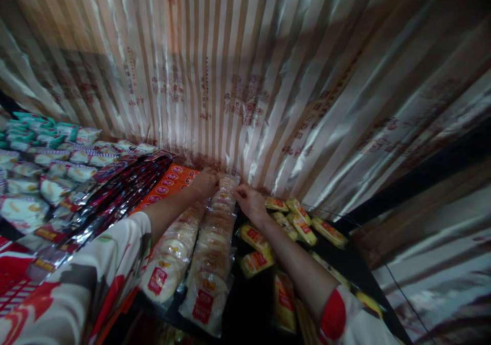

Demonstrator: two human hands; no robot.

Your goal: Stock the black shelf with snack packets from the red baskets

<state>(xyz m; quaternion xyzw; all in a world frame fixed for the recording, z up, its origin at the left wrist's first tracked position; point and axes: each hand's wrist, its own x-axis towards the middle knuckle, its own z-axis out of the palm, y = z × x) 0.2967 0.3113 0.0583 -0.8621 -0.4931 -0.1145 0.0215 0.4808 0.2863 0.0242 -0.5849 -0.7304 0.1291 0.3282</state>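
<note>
Two rows of clear-wrapped round white pastries run away from me, the left row of pastries [169, 260] and the right row of pastries [210, 273], overlapping one another with red labels facing up. At the far end of the right row is a wrapped pastry packet [227, 182]. My left hand [206, 183] is closed at its left edge, fingertips partly hidden. On the opposite side my right hand [248, 199] pinches the packet's right edge between thumb and fingers.
Left of the rows lie an orange printed packet strip [166, 186], dark shiny packets [123, 191] and many small white packs [49, 163]. Yellow wrapped cakes [301, 227] lie scattered on the black surface [245, 304] at right. A striped foil curtain [230, 79] hangs behind. A red basket [15, 278] stands at lower left.
</note>
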